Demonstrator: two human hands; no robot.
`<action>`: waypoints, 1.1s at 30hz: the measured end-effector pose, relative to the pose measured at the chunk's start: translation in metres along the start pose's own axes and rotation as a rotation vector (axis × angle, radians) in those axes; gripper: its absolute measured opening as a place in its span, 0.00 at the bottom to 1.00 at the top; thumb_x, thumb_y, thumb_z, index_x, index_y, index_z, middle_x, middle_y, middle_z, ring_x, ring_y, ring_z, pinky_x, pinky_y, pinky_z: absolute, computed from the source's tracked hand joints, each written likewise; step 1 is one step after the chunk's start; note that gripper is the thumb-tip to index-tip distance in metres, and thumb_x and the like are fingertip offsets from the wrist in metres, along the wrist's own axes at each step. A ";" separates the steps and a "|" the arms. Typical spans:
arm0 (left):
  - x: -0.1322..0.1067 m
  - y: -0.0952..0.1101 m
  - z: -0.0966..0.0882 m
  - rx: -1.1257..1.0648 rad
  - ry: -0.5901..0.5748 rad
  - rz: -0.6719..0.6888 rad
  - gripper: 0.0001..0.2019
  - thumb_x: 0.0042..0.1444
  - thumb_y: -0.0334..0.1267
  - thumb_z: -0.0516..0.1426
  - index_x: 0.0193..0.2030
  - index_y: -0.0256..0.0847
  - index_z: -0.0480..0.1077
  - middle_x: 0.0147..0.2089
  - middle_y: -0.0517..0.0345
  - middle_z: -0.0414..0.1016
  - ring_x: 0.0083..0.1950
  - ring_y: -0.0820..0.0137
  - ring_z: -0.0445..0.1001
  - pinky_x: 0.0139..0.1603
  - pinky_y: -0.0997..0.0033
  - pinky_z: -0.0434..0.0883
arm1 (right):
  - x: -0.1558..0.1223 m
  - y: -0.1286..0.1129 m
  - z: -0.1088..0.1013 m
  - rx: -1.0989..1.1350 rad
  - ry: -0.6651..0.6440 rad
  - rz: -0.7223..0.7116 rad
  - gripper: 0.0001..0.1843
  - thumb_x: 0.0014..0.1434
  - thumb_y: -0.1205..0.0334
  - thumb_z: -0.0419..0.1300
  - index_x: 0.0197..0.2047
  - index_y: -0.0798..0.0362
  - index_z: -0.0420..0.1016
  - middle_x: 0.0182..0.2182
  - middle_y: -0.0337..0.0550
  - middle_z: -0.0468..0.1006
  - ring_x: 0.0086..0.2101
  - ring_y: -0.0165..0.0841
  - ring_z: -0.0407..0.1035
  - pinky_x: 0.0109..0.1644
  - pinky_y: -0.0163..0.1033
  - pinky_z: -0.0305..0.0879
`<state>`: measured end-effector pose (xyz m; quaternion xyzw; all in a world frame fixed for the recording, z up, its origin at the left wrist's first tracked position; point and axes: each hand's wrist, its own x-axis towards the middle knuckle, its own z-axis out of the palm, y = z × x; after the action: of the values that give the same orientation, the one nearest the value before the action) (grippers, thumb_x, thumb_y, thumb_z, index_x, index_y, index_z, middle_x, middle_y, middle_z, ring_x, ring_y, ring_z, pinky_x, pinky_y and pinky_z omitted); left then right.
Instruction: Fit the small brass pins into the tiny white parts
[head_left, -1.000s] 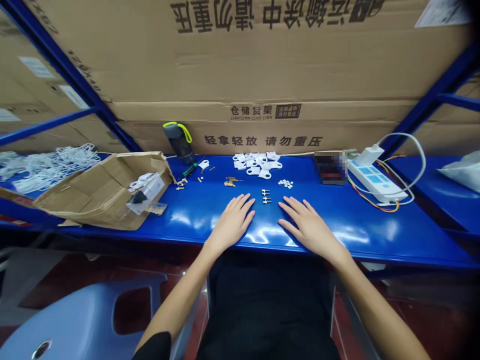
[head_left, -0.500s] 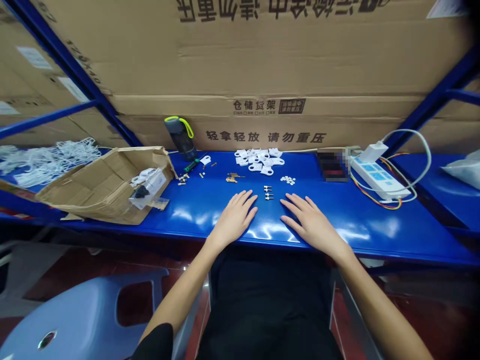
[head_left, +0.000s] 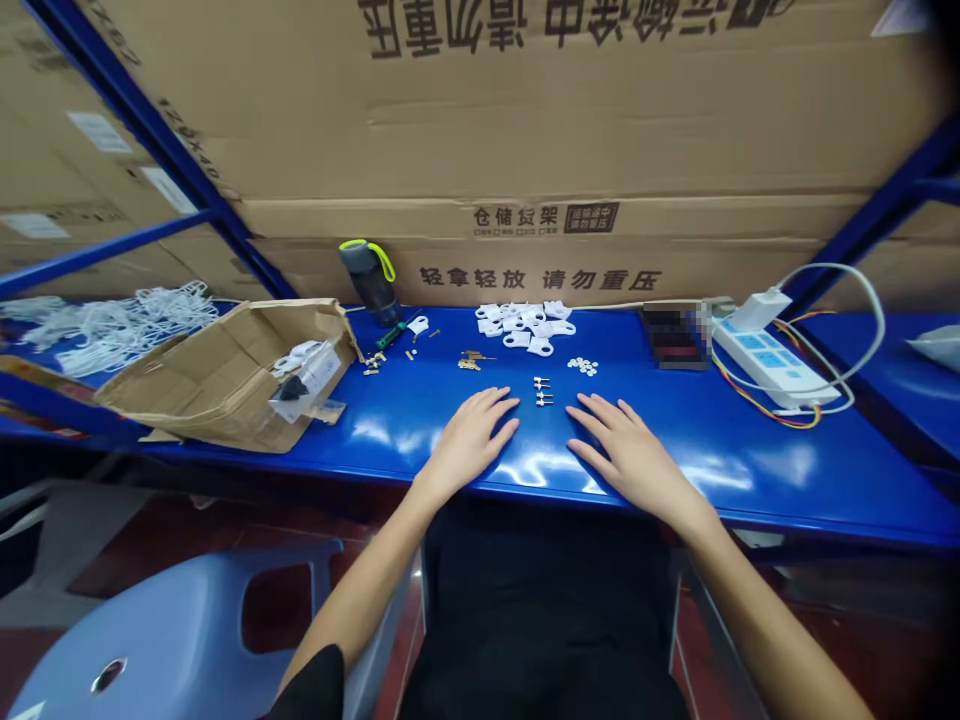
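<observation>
My left hand [head_left: 474, 432] lies flat on the blue shelf top [head_left: 405, 410], fingers stretched out, holding nothing. Opposite it, my right hand [head_left: 619, 445] rests palm down with its fingers apart. Between and just beyond the fingertips sits a short column of several small metal pins with white collars [head_left: 543, 391]. Farther back are a heap of white plastic pieces with ring-shaped holes [head_left: 529, 325], a few brass-coloured pins [head_left: 471, 361] and a scatter of small white discs [head_left: 583, 367]. Neither hand touches any of these parts.
An open cardboard box [head_left: 225, 370] with bagged parts stands left. Behind it are a dark bottle [head_left: 371, 285], a green-handled screwdriver [head_left: 391, 336] and small brass pieces [head_left: 373, 364]. A power strip [head_left: 776, 365] with looping cables lies right, beside a dark, partly blurred item [head_left: 675, 335]. A blue stool [head_left: 172, 620] stands lower left.
The whole view has shifted slightly, so everything appears a little farther right and lower. Both hands stay flat in place, and the parts have not moved on the shelf.
</observation>
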<state>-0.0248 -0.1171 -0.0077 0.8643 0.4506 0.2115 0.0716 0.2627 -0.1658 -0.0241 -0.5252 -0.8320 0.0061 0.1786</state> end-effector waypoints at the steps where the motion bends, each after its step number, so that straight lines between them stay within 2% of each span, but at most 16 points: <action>1: 0.003 -0.003 -0.004 -0.010 0.020 0.000 0.18 0.76 0.47 0.52 0.63 0.46 0.77 0.68 0.53 0.77 0.70 0.58 0.73 0.73 0.52 0.70 | 0.000 0.000 -0.001 -0.007 0.002 -0.002 0.31 0.77 0.42 0.49 0.74 0.47 0.69 0.74 0.52 0.66 0.73 0.50 0.59 0.77 0.66 0.54; 4: 0.025 -0.019 -0.020 0.002 0.048 0.023 0.15 0.75 0.45 0.54 0.54 0.44 0.80 0.55 0.54 0.83 0.58 0.60 0.80 0.63 0.56 0.76 | 0.006 0.001 -0.007 -0.024 0.013 -0.005 0.28 0.77 0.44 0.50 0.71 0.47 0.72 0.72 0.53 0.70 0.70 0.51 0.64 0.74 0.66 0.59; 7: 0.064 -0.041 -0.031 -0.010 0.027 0.125 0.14 0.75 0.44 0.54 0.52 0.44 0.81 0.52 0.55 0.84 0.55 0.61 0.79 0.59 0.59 0.75 | 0.023 0.007 -0.019 -0.010 0.004 -0.015 0.27 0.76 0.46 0.52 0.70 0.48 0.72 0.67 0.55 0.76 0.63 0.52 0.72 0.66 0.63 0.70; 9: 0.094 -0.056 -0.033 0.021 0.037 0.180 0.15 0.75 0.44 0.53 0.52 0.43 0.81 0.52 0.53 0.84 0.55 0.60 0.79 0.59 0.58 0.74 | 0.039 0.012 -0.025 0.031 -0.009 -0.036 0.29 0.75 0.45 0.53 0.72 0.49 0.69 0.65 0.56 0.76 0.61 0.52 0.74 0.64 0.61 0.73; 11: 0.117 -0.070 -0.031 0.061 0.068 0.217 0.16 0.76 0.44 0.53 0.50 0.41 0.81 0.51 0.50 0.84 0.55 0.59 0.78 0.60 0.57 0.73 | 0.054 0.016 -0.026 0.105 -0.017 -0.079 0.32 0.74 0.43 0.54 0.75 0.49 0.65 0.69 0.56 0.72 0.66 0.51 0.70 0.68 0.59 0.70; 13: 0.130 -0.083 -0.027 0.054 0.118 0.208 0.17 0.76 0.45 0.52 0.50 0.41 0.81 0.52 0.50 0.84 0.55 0.59 0.78 0.61 0.58 0.72 | 0.066 0.017 -0.019 0.169 -0.028 -0.127 0.37 0.74 0.41 0.53 0.79 0.49 0.57 0.75 0.55 0.62 0.73 0.50 0.60 0.75 0.58 0.63; 15: 0.131 -0.096 -0.025 0.045 0.173 0.174 0.17 0.76 0.45 0.51 0.51 0.42 0.80 0.53 0.50 0.84 0.55 0.59 0.78 0.62 0.57 0.72 | 0.074 0.013 -0.006 0.190 -0.060 -0.147 0.44 0.74 0.37 0.53 0.82 0.50 0.48 0.80 0.54 0.52 0.77 0.49 0.50 0.78 0.58 0.56; 18: 0.122 -0.112 -0.028 0.052 0.252 0.107 0.17 0.76 0.46 0.51 0.52 0.42 0.80 0.54 0.50 0.83 0.56 0.58 0.77 0.62 0.56 0.71 | 0.081 0.000 0.012 0.148 -0.115 -0.110 0.49 0.73 0.32 0.49 0.83 0.54 0.44 0.80 0.56 0.48 0.78 0.50 0.43 0.81 0.60 0.48; 22: 0.118 -0.124 -0.037 0.050 0.394 0.016 0.17 0.76 0.46 0.51 0.55 0.43 0.79 0.55 0.51 0.82 0.56 0.59 0.76 0.63 0.58 0.69 | 0.093 -0.032 0.023 0.078 -0.183 -0.129 0.46 0.75 0.33 0.42 0.83 0.57 0.47 0.79 0.56 0.48 0.78 0.48 0.43 0.82 0.62 0.38; 26: 0.122 -0.128 -0.042 0.065 0.494 -0.051 0.18 0.76 0.47 0.51 0.62 0.42 0.75 0.56 0.50 0.81 0.55 0.59 0.76 0.63 0.58 0.68 | 0.113 -0.074 0.033 0.113 -0.218 -0.186 0.43 0.77 0.36 0.39 0.82 0.56 0.49 0.80 0.51 0.47 0.78 0.46 0.43 0.82 0.65 0.36; 30: 0.120 -0.134 -0.040 0.067 0.511 -0.065 0.19 0.76 0.47 0.51 0.63 0.40 0.74 0.55 0.48 0.81 0.54 0.57 0.75 0.62 0.56 0.68 | 0.143 -0.113 0.053 0.144 -0.202 -0.215 0.46 0.76 0.35 0.37 0.82 0.61 0.47 0.80 0.53 0.44 0.79 0.47 0.40 0.80 0.71 0.31; 33: 0.118 -0.140 -0.038 0.060 0.487 -0.045 0.20 0.76 0.48 0.51 0.63 0.40 0.74 0.55 0.47 0.81 0.54 0.57 0.75 0.62 0.56 0.69 | 0.162 -0.133 0.064 0.163 -0.145 -0.212 0.46 0.75 0.33 0.37 0.82 0.58 0.48 0.79 0.53 0.47 0.78 0.49 0.42 0.80 0.70 0.33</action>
<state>-0.0865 0.0575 0.0178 0.7792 0.4800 0.3985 -0.0602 0.0651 -0.0723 -0.0111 -0.4162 -0.8903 0.0928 0.1597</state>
